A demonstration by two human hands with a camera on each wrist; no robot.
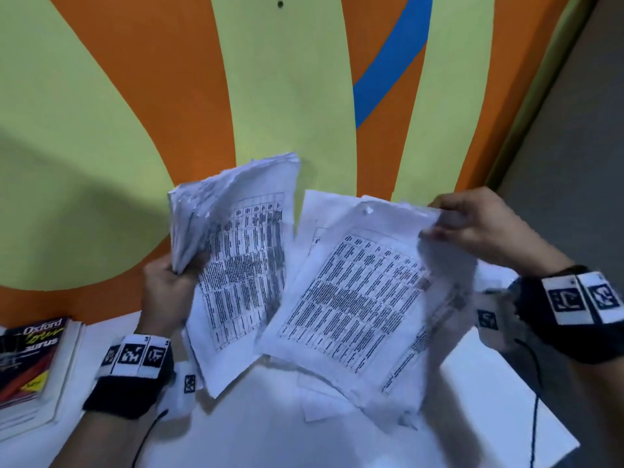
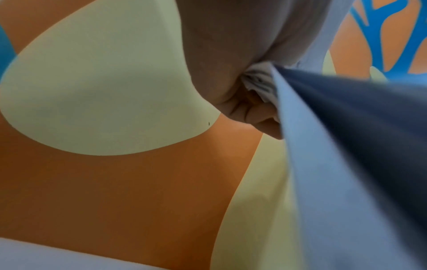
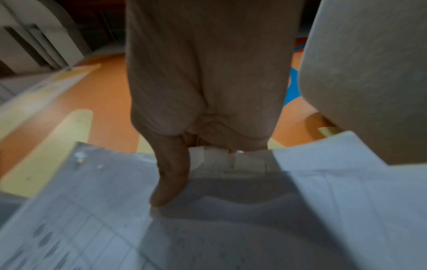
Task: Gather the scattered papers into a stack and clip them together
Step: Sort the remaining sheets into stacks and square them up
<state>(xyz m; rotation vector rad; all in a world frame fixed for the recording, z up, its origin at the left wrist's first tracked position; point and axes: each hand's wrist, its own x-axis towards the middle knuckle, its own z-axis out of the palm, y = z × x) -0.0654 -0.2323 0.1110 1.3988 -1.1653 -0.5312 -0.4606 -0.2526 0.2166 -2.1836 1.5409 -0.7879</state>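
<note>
My left hand (image 1: 175, 282) grips a thick bundle of printed papers (image 1: 236, 251) by its left edge, raised above the white table (image 1: 256, 434). In the left wrist view the left hand (image 2: 245, 102) closes on the bundle's edge (image 2: 258, 82). My right hand (image 1: 472, 224) pinches the top right corner of a second printed sheet (image 1: 358, 298), lifted and tilted, with more sheets behind it. In the right wrist view the right hand (image 3: 184, 164) holds this sheet (image 3: 115, 228), thumb on top. More loose papers (image 1: 320, 403) lie on the table beneath. No clip is visible.
A stack of books (image 1: 30, 359) with an Oxford thesaurus on top sits at the table's left edge. An orange, yellow and blue painted wall (image 1: 270, 96) stands just behind the table. Black cables (image 1: 533, 417) run from both wrist bands over the tabletop.
</note>
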